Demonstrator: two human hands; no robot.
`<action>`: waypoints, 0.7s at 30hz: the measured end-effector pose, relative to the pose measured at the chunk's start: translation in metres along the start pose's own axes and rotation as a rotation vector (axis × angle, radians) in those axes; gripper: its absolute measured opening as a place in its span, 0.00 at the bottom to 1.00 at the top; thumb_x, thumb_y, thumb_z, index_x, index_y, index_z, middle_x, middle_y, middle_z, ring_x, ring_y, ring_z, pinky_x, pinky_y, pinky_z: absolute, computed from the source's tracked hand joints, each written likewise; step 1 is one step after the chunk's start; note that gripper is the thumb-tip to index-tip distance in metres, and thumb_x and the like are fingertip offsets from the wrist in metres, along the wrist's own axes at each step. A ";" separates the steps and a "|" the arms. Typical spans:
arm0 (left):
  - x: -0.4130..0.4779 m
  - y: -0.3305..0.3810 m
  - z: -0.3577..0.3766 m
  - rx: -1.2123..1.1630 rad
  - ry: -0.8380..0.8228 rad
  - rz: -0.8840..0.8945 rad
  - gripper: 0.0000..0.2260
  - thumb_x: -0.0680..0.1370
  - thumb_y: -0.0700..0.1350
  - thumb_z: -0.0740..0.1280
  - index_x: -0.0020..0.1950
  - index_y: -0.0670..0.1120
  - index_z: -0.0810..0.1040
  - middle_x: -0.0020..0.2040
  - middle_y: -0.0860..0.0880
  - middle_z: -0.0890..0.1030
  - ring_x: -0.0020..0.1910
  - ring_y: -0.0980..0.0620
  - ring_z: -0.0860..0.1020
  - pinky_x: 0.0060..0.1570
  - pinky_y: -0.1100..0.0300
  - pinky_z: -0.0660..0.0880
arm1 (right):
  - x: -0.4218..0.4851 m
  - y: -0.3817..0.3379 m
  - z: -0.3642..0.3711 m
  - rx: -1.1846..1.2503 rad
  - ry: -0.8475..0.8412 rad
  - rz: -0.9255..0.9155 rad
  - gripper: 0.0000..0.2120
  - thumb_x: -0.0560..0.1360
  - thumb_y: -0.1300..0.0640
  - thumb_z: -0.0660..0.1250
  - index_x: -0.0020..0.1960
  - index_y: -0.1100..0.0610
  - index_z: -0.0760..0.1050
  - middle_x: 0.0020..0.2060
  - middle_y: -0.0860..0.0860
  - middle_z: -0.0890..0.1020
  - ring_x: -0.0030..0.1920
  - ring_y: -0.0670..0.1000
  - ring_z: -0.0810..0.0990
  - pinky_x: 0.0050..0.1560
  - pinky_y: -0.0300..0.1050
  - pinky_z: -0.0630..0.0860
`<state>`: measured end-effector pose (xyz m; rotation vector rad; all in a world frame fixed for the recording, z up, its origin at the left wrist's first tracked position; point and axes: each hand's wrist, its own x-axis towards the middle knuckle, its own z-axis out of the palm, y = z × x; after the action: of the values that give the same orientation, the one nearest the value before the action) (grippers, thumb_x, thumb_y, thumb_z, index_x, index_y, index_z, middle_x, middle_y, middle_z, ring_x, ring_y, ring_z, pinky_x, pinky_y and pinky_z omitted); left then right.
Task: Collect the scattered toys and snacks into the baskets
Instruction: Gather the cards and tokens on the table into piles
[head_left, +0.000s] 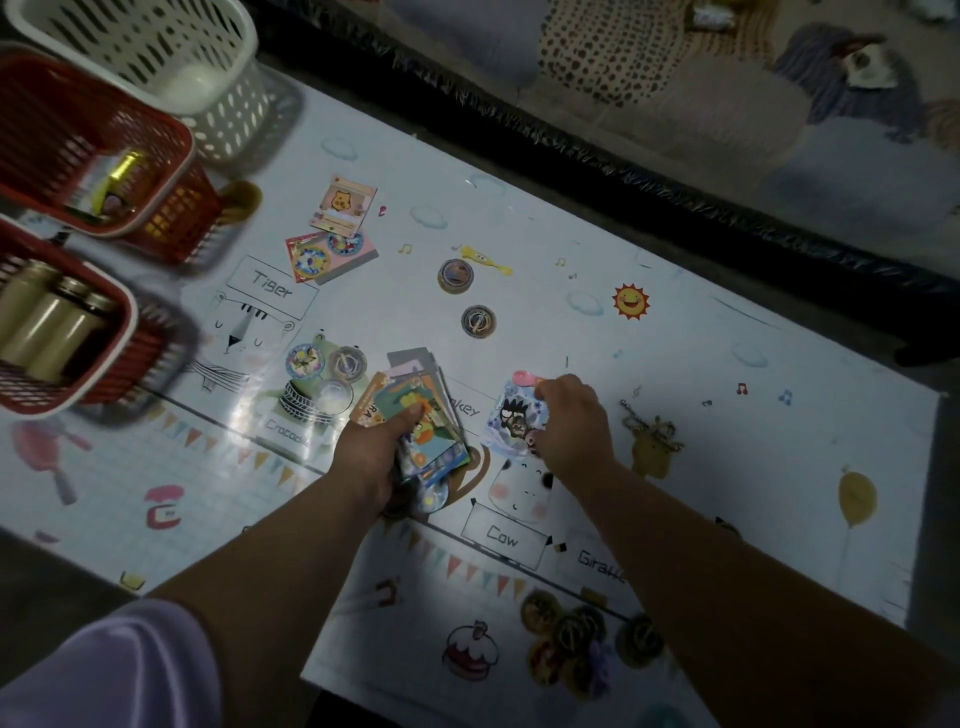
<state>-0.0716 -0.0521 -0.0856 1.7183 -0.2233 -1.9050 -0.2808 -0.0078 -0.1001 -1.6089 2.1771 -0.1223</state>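
Note:
My left hand (376, 447) grips a fanned stack of picture cards (415, 410) just above the printed play mat (727, 415). My right hand (571, 415) pinches the right edge of a cartoon card (511, 415) lying on the mat beside the stack. More cards (332, 234) lie in a small pile at the upper left. Round discs (456, 275) (478, 320) sit in the middle, and a cluster of clear discs (327, 374) lies left of my left hand. Several dark round tokens (576, 639) lie near the front edge.
A white basket (156, 67) stands at the top left. Below it a red basket (93, 140) holds packets, and a second red basket (67, 332) holds bottles. A yellow toy (485, 258) and a small keychain figure (652, 434) lie on the mat. A black barrier (623, 171) runs along the far side.

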 end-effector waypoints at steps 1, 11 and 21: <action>0.000 -0.001 0.000 0.002 -0.002 0.001 0.07 0.72 0.37 0.72 0.49 0.39 0.80 0.38 0.40 0.84 0.33 0.42 0.83 0.33 0.46 0.80 | 0.001 -0.002 0.003 -0.025 -0.030 -0.092 0.26 0.63 0.64 0.72 0.61 0.56 0.75 0.56 0.56 0.77 0.55 0.58 0.76 0.52 0.50 0.73; -0.006 0.000 -0.007 0.011 -0.066 0.045 0.07 0.72 0.35 0.71 0.49 0.42 0.80 0.40 0.41 0.85 0.37 0.42 0.84 0.38 0.48 0.81 | 0.017 -0.030 -0.003 -0.454 -0.241 -0.203 0.31 0.68 0.56 0.72 0.67 0.51 0.63 0.72 0.59 0.59 0.71 0.58 0.61 0.66 0.52 0.66; -0.026 0.009 -0.014 -0.042 -0.064 0.053 0.04 0.75 0.34 0.68 0.47 0.42 0.78 0.32 0.46 0.84 0.28 0.48 0.83 0.26 0.57 0.78 | 0.034 -0.029 -0.026 -0.039 -0.142 -0.130 0.06 0.72 0.57 0.68 0.48 0.54 0.81 0.48 0.51 0.81 0.51 0.51 0.76 0.52 0.40 0.65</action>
<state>-0.0546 -0.0433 -0.0614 1.6107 -0.2485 -1.9145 -0.2729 -0.0531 -0.0769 -1.7255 1.9808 -0.0038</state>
